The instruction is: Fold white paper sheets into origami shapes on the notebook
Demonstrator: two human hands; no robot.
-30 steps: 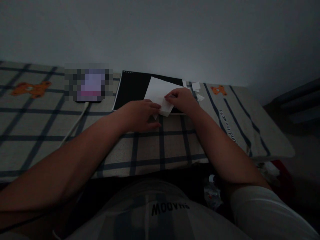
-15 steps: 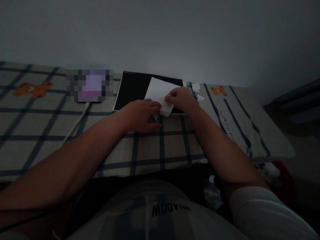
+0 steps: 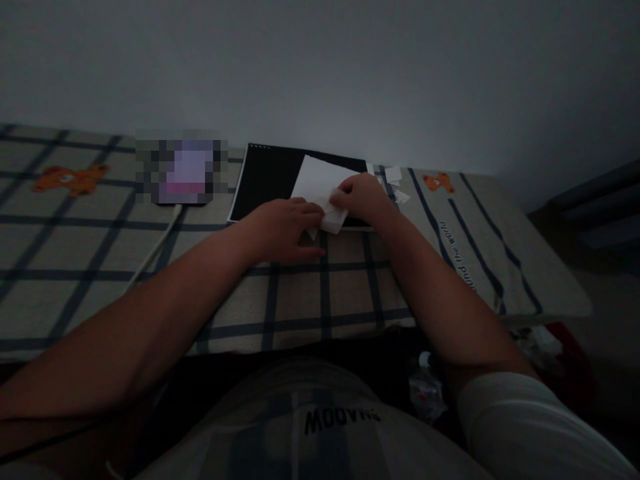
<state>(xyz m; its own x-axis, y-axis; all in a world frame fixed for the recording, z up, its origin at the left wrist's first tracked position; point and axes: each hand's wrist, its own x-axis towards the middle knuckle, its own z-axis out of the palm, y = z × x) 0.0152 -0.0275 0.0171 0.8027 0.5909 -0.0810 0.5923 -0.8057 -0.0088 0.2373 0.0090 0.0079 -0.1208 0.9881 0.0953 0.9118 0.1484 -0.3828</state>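
White paper (image 3: 317, 177) lies on the black pad (image 3: 265, 180); I find the right hand (image 3: 364, 196) pinching its near part, the left hand (image 3: 283, 230) spread, touching it, the paper's far end beyond both.

Light is dim and greyish, dulling every colour. The smooth pale-grey wall (image 3: 320, 80) glows softly just above the far edge of the tabletop, which wears beige cloth with dark-blue checks (image 3: 347, 287); the light's source cannot be told. A thin white paper sheet (image 3: 320, 173) is among the brightest patches, while the flat black rectangular board (image 3: 265, 177) under it swallows detail. Below the tabletop's near edge, shadow turns almost black, and a dark-red object (image 3: 575, 360) past its right near corner looks murky. Coarse square mosaic blocks cover the lilac-screened phone (image 3: 187, 170). Wide-angle distortion stretches the pale short sleeve (image 3: 525, 420).
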